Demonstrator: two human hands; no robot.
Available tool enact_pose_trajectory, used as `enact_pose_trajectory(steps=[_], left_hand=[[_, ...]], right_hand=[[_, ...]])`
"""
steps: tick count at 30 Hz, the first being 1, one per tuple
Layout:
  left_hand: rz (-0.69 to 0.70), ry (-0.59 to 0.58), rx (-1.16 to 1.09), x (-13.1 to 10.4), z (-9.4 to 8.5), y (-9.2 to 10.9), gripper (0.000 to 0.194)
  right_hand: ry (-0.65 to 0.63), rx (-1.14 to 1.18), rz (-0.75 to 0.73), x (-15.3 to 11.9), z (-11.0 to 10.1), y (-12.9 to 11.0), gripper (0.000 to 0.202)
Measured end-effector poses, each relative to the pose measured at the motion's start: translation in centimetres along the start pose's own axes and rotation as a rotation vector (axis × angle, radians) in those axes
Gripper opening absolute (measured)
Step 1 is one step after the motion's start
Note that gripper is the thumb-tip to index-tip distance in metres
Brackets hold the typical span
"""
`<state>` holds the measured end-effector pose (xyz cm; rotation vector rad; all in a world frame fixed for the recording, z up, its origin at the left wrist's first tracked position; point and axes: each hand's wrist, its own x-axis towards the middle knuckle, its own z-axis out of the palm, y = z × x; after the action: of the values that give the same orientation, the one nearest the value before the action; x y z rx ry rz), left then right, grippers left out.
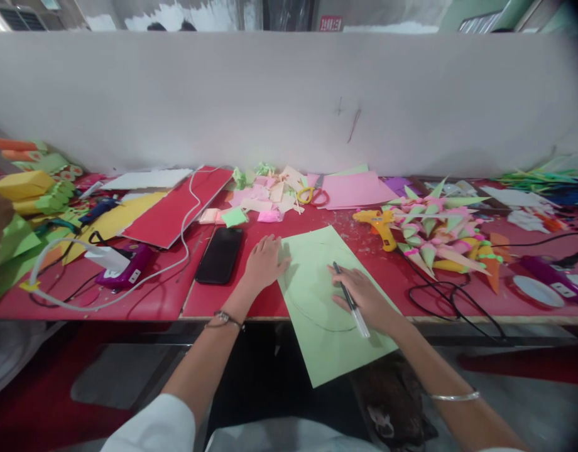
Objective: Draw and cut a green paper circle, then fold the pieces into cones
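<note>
A sheet of light green paper (317,351) lies slanted on the red table, its lower corner hanging past the front edge. A large curved pencil-thin line, like a circle, is drawn on it. My right hand (364,298) rests on the sheet, closed around a pen (348,289) with a dark upper part and a clear lower end. My left hand (265,260) lies flat with fingers stretched, its thumb side at the sheet's left edge. Just left of that hand is a black phone (219,256).
A yellow glue gun (381,227) and a bunch of pink and green paper flowers (440,229) sit to the right. Behind are scissors (313,193), pink paper (350,190) and small paper pieces. At left are a purple power strip (129,267) and a red board (176,210). A white partition (251,100) stands behind.
</note>
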<state>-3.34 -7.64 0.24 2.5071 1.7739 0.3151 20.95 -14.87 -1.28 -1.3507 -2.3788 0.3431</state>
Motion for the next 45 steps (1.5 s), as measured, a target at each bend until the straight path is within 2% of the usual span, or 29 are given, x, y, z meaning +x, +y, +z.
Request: enact_pose_trajectory(steps=[3, 9, 15, 19, 23, 25, 27, 29, 31, 33, 35, 37, 41, 45], left_hand=[[-0.098, -0.068, -0.001, 2.3, 0.1, 0.6, 0.059], [-0.113, -0.138, -0.082, 4.2, -0.3, -0.3, 0.059], [-0.103, -0.124, -0.237, 4.1, 0.4, -1.6, 0.025], [-0.13, -0.046, -0.412, 2.3, -0.6, -2.3, 0.022], [-0.229, 0.101, -0.589, -1.1, -2.4, -3.4, 0.029], [-0.328, 0.171, -0.692, -3.1, -2.9, -3.6, 0.036], [-0.548, 0.292, -1.076, -5.0, -3.0, -3.5, 0.033], [-0.646, 0.321, -1.235, -6.7, -3.0, -3.1, 0.032], [-0.664, 0.211, -1.248, -7.9, -2.9, -2.4, 0.033], [-0.636, 0.077, -1.215, -8.7, -2.8, -1.6, 0.037], [-0.59, -0.001, -1.185, -9.1, -2.5, -0.9, 0.042], [-0.563, -0.009, -1.175, -9.2, -2.3, -0.6, 0.046], [-0.581, -0.054, -1.148, -9.2, -2.1, -0.8, 0.041], [-0.584, -0.151, -1.082, -9.4, -2.3, -1.3, 0.032]], right_hand=[[0.061, 0.027, 0.011, -0.2, 0.0, -0.1, 0.022], [0.199, 0.159, 0.139, -1.3, 0.1, 0.3, 0.029], [0.247, 0.168, 0.215, -2.8, 0.2, 1.0, 0.03], [0.289, 0.153, 0.246, -3.3, -0.1, 1.1, 0.031], [0.319, 0.166, 0.277, -3.1, -0.3, 0.6, 0.033], [0.332, 0.183, 0.295, -2.8, -0.2, 0.2, 0.034], [0.345, 0.208, 0.297, -2.4, 0.0, -0.1, 0.035], [0.358, 0.236, 0.285, -1.8, 0.3, -0.3, 0.035], [0.357, 0.255, 0.291, -1.1, 0.4, -0.6, 0.033], [0.351, 0.272, 0.331, -0.3, 0.3, -1.1, 0.028], [0.348, 0.302, 0.358, 0.6, 0.2, -1.9, 0.023], [0.333, 0.318, 0.353, 1.5, 0.2, -2.8, 0.02], [0.244, 0.251, 0.307, 2.9, 0.6, -4.3, 0.016], [0.035, 0.122, 0.241, 5.3, -0.1, -4.5, 0.026]])
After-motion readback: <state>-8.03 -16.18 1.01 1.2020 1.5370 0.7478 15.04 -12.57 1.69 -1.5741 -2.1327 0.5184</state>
